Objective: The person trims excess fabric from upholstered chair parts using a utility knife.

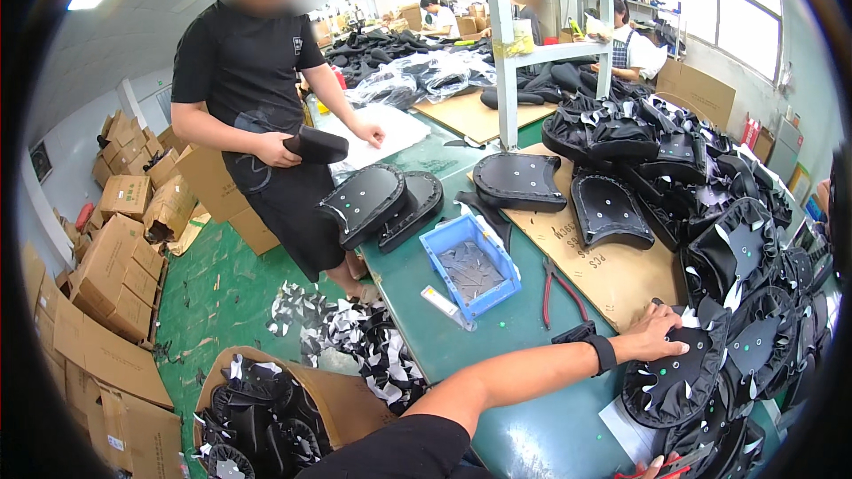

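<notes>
My left hand point(652, 337) grips the edge of a black seat cushion point(670, 381), with thumb and fingers spread apart over its underside. Gathered black fabric rings the cushion's board, and white scraps stick out along the edge. At the lower edge of the view, my right hand point(653, 468) is closed round a red-handled cutting tool point(683, 463), partly cut off, so its exact kind is unclear. Red-handled pincers point(563, 291) lie on the green table left of the cushion.
A blue bin point(470, 264) of small metal pieces stands mid-table. Finished-looking cushions point(366, 200) sit beyond it. Stacked cushions point(737, 248) crowd the right. Across the table a person point(257, 80) holds a black pad. A carton point(342, 404) with black cushions stands lower left, near white scraps.
</notes>
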`<state>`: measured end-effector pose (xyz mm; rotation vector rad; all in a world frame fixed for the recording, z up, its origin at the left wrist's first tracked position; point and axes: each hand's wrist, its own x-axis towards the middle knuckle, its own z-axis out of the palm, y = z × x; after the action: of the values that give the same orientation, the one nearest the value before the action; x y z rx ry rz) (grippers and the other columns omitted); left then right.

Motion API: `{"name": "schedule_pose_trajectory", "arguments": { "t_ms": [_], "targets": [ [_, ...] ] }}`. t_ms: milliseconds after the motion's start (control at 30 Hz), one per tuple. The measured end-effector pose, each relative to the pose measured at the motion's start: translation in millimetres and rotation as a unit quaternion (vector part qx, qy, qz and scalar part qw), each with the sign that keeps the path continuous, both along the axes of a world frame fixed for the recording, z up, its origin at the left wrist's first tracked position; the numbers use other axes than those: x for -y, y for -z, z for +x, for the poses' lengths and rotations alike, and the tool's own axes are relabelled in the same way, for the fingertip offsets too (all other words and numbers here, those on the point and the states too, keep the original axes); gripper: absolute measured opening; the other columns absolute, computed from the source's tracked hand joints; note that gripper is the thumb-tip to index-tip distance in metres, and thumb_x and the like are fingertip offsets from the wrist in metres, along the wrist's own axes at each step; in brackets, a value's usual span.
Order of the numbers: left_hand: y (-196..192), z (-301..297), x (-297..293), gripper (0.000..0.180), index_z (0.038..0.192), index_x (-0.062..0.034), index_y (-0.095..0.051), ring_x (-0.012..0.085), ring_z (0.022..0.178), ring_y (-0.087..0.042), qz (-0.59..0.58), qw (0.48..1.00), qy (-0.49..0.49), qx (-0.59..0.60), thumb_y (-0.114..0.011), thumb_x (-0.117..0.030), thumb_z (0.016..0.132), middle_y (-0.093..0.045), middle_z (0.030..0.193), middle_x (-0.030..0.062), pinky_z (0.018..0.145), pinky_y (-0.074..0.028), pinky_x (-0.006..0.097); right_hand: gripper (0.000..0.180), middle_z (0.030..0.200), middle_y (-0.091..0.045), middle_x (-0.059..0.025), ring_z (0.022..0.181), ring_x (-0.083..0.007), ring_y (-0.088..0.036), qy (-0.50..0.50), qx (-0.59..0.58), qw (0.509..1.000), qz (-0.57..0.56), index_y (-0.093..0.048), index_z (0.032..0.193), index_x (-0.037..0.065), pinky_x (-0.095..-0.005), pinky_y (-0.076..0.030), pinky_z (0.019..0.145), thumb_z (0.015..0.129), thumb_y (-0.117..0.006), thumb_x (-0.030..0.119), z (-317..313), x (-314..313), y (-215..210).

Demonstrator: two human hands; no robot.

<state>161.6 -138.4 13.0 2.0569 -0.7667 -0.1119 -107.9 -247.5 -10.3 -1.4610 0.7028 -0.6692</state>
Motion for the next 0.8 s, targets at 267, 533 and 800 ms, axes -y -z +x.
{"name": "schedule_pose_trajectory", "arguments": {
  "t_ms": [267,533,800],
  "targets": [
    [-2.7,-49.4,15.5,0.052,0.112,-0.015,-0.056,0.0291,0.111,-0.041,-0.019,0.995,0.063,0.075,-0.075,-0.031,0.066,-0.044,0.112,0.0116,0.092,-0.03,0.058,0.058,0.115,-0.055,-0.0089,0.074,-0.0155,-0.053,-0.044,-0.031,0.998,-0.023,-0.037,0.14,0.006,-0.0271,-0.043,0.056,0.092,-0.065,0.019,14.8,-0.7,-9.1],
    [36.4,-35.1,31.9,0.056,0.11,-0.0003,-0.047,0.0373,0.107,-0.045,-0.219,0.904,-0.367,0.008,-0.073,-0.034,0.074,-0.048,0.112,0.019,0.088,-0.037,0.048,0.057,0.134,-0.049,-0.0126,0.114,-0.0212,-0.053,0.047,-0.037,0.998,-0.023,-0.035,0.141,0.005,-0.0341,-0.052,0.082,0.092,-0.061,0.019,-4.5,0.2,-5.4],
    [10.3,-0.9,9.7,0.053,0.108,0.0042,-0.056,0.0185,0.09,-0.059,-0.373,0.779,-0.041,-0.502,-0.082,-0.028,0.075,-0.062,0.101,0.011,0.08,-0.048,0.033,0.06,0.139,-0.045,-0.0087,0.113,-0.02,-0.054,0.012,0.012,0.999,0.036,-0.031,0.145,0.008,-0.0368,-0.055,0.081,0.094,-0.06,0.02,13.2,-9.5,-8.9]
  ]
}}
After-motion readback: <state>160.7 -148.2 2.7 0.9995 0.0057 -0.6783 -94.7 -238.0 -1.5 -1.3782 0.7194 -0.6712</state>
